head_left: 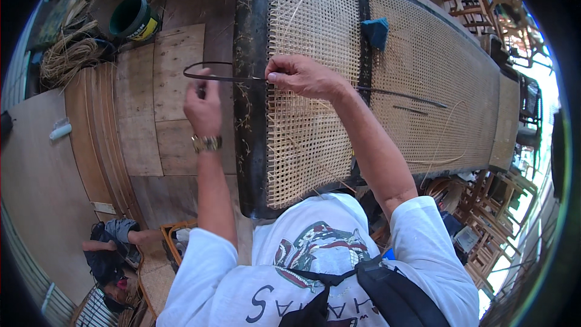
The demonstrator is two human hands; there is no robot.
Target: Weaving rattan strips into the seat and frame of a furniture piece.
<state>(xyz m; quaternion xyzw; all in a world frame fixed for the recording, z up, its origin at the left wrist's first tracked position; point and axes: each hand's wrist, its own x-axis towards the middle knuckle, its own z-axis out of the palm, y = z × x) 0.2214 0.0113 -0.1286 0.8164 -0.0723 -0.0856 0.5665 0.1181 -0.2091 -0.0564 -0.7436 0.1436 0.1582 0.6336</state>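
A thin, flexible dark-brown strip (242, 78) curves in a loop over the left edge of a long frame (245, 145) with woven cane panels. My right hand (305, 77) pinches this strip between thumb and forefinger, just above the near cane panel (311, 139). My left hand (203, 109), a watch on its wrist, is raised left of the frame with fingers bent at the loop. Its fingertips meet the strip, but blur hides whether they grip it. Farther right, a dark strip (402, 95) lies across the other cane panel (423, 127).
A blue block-like piece (376, 33) rests by the frame's crossbar. Upper left stand a dark bucket (134, 19) and a bundle of cane strands (72, 60). Wooden chair frames (490, 218) crowd the right side. Another person (115, 248) is at the lower left, beside a cane-seated piece (156, 275).
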